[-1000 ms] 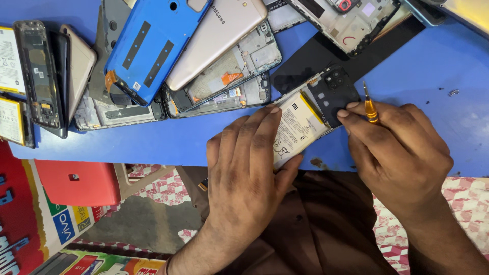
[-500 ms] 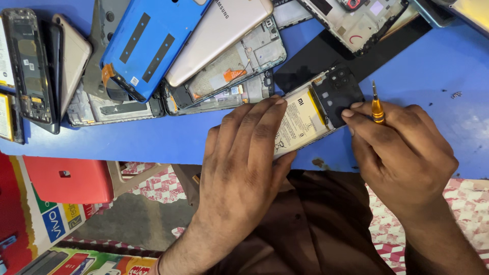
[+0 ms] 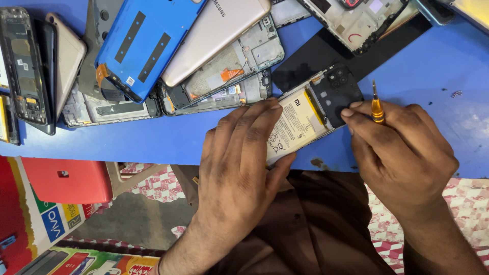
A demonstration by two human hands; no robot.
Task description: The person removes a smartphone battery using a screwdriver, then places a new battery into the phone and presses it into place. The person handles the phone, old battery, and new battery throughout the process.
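Centrally, an opened smartphone (image 3: 310,114) lies on its face near the front edge of a blue table (image 3: 438,66), its back cover off so that a pale battery and a black camera plate show. It sits tilted, between the two hands. The left hand (image 3: 239,158) lies flat over the phone's lower end, fingers together and stretched forward, thumb hooked under the near edge, pinning it down. The right hand (image 3: 402,147) is curled closed around a small screwdriver (image 3: 377,106) with an orange handle, whose tip stands upright above the fingers; the forefinger touches the right edge of the camera plate.

Behind the phone, a loose heap of phone parts covers the far side of the table. One bright blue back cover (image 3: 145,43) rests on one beige back cover (image 3: 214,35). Beside them lie two bare phone frames (image 3: 229,76) with circuit boards showing, one flat black panel (image 3: 316,51), and another opened frame (image 3: 356,20) at the top edge. At the far left, one dark phone chassis (image 3: 23,66) and one beige phone (image 3: 66,56) lie side by side.

Below the table edge, one red plastic stool (image 3: 66,181) stands on a grey floor, near a patterned red-and-white mat (image 3: 468,203). The person's brown garment (image 3: 316,224) fills the lower middle.
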